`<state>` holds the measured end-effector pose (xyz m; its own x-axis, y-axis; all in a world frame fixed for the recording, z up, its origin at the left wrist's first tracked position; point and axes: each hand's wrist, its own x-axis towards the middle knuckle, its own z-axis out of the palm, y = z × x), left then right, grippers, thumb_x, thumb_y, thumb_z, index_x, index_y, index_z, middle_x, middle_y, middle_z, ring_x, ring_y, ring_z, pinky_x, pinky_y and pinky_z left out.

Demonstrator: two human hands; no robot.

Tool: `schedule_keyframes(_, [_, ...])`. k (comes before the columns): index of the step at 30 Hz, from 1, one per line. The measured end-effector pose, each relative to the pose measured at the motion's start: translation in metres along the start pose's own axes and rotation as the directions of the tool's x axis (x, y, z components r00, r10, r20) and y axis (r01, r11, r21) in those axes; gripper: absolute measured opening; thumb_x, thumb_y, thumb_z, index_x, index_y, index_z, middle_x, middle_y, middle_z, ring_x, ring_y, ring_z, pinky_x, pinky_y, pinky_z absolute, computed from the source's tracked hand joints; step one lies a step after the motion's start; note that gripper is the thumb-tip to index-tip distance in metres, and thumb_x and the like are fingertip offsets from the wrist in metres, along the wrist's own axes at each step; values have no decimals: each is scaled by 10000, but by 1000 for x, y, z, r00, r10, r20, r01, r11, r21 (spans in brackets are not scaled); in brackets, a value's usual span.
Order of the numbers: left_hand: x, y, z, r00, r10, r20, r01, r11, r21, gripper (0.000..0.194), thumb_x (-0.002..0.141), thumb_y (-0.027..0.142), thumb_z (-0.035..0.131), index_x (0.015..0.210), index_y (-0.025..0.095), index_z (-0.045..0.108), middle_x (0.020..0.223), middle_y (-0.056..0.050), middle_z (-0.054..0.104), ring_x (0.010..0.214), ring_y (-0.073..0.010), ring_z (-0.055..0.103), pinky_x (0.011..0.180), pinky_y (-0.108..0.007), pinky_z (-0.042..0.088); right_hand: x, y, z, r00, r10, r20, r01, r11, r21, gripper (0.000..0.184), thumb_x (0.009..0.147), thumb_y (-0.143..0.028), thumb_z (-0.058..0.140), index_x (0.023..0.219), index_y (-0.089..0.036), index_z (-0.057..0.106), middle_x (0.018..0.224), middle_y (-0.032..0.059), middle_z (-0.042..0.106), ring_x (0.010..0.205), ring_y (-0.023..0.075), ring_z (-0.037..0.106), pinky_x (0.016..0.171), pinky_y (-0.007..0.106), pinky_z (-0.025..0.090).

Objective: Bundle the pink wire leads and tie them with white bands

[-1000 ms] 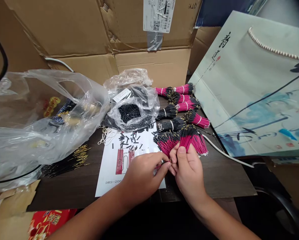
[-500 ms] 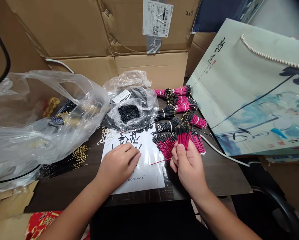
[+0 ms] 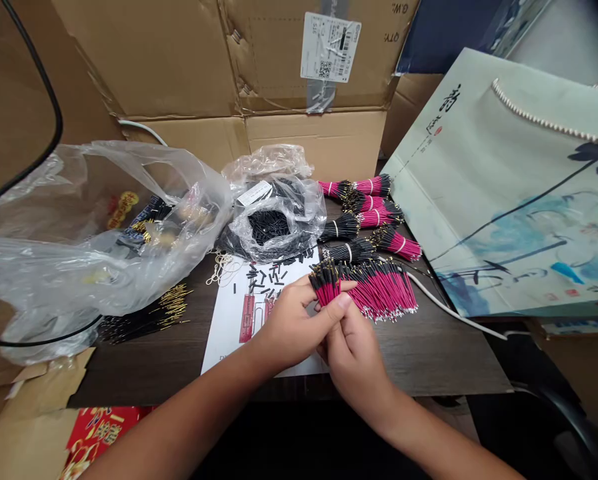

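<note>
A bundle of magenta wires [image 3: 327, 283] with black sleeves and gold tips stands in my two hands, over the paper's right edge. My left hand [image 3: 293, 328] is closed round its left side, thumb across the front. Lower down, my right hand [image 3: 355, 350] has its fingers closed on the same bundle; the wires' lower ends are hidden by the hands. Just beyond lies a loose row of magenta wires [image 3: 386, 291], also black-sleeved. Short black tube pieces [image 3: 273, 275] are scattered on the printed white sheet [image 3: 219, 333].
Behind stands an open plastic bag of black tubes [image 3: 269, 227]. Tied wire bundles [image 3: 373, 217] lie to its right, rubber bands [image 3: 223, 268] to its left. A clear bag [image 3: 179, 267] and black wires [image 3: 149, 317] are at left. A paper gift bag [image 3: 503, 220] leans at right.
My left hand has moved right from the paper onto the bundle. My right hand has come left and lower with the bundle. The view has shifted slightly.
</note>
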<state>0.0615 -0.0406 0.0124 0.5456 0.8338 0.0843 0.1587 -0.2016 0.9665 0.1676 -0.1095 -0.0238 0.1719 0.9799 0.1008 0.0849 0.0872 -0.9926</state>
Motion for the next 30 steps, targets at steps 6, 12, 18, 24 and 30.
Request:
schedule_keyframes(6, [-5,-3,2,970,-179,164,230,894,-385,386,965,488,520,1115,214,748,875,-73,744,629,-135,626,575,-267,551,-4,0,-1,992,99,84,-110,985,133,204,1022,-376,440,888,-230,491,677,-33,441,564,101,379,484,234,305])
schedule_keyframes(12, [-4,-4,6,946,-241,217,316,836,-448,435,969,548,481,1019,217,759,600,-21,636,488,-113,518,471,-244,458,-4,0,-5,995,69,68,-80,980,179,307,1036,-381,402,799,-213,502,640,-33,426,548,97,376,487,250,296])
schedule_keyframes(18, [-4,-8,14,948,-256,188,318,779,-541,418,986,511,474,986,197,751,984,-64,745,559,-87,535,519,-234,463,-4,7,-10,991,122,50,-129,973,192,321,1038,-389,391,803,-206,511,663,-25,420,570,100,366,484,252,274])
schedule_keyframes(24, [-5,-8,18,971,-207,115,234,757,-610,378,1014,408,468,969,172,760,1061,-68,756,958,-179,679,918,-307,525,0,4,-16,998,-58,20,59,997,-58,287,1015,-295,439,762,-191,525,633,-38,388,555,98,322,528,270,297])
schedule_keyframes(30, [-4,-11,20,958,-279,57,250,727,-640,378,1007,414,487,1006,155,763,1085,-84,765,1079,-214,684,1012,-344,499,5,1,-19,975,-219,32,219,939,-265,332,984,-181,461,657,-199,406,603,-54,348,539,90,293,633,279,369])
